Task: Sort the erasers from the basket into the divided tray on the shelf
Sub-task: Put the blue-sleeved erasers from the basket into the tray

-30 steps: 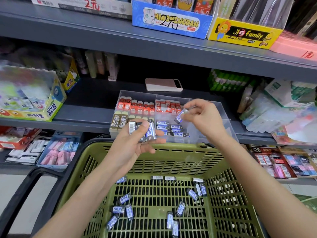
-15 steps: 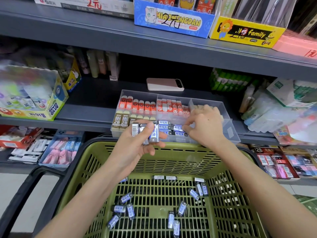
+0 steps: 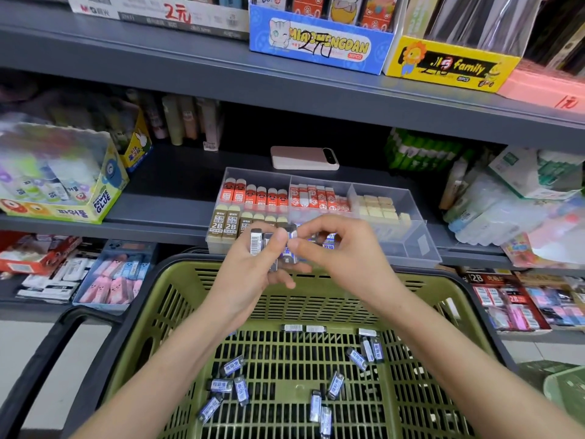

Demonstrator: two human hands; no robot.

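My left hand [image 3: 253, 267] holds a small stack of blue-and-white wrapped erasers [image 3: 257, 242] above the far rim of the green basket [image 3: 177, 312]. My right hand [image 3: 335, 248] meets it, thumb and forefinger pinching one eraser [image 3: 292, 236] at the top of that stack. Several more loose erasers [image 3: 232, 369] lie scattered on the basket floor. The clear divided tray [image 3: 408, 229] stands on the shelf just behind my hands, with red, brown "2B", blue and cream erasers in separate compartments. My hands hide the blue row at the tray's front.
A pink phone [image 3: 304, 158] lies on the shelf behind the tray. A glue display box [image 3: 60, 185] stands at left, packs of goods [image 3: 522, 198] at right. The upper shelf [image 3: 221, 71] carries boxes overhead. Lower shelves hold more stationery.
My right hand put an eraser into the tray's front compartment, then drew back to my left hand and now pinches another eraser from the stack. The left hand stayed roughly in place.
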